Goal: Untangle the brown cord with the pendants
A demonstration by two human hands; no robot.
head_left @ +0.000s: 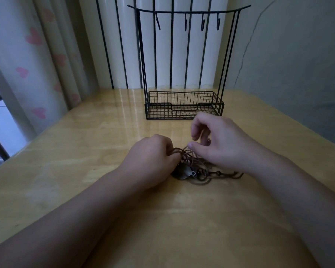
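Observation:
A tangled brown cord (187, 154) lies bunched on the wooden table (85, 151) between my hands. Dark metal pendants (184, 172) and small rings on a chain (219, 173) sit at the near side of the bunch. My left hand (151, 158) grips several loops of the cord at its left side, fingers curled round them. My right hand (219, 142) hovers over the right side, thumb and a finger pinching a strand, the other fingers bent above. Part of the cord is hidden under my right hand.
A black wire stand (184, 105) with a mesh basket at its base and a top bar with several hooks (186, 21) stands at the back of the table. Behind it are window bars; a curtain with pink hearts (33, 55) hangs at the left.

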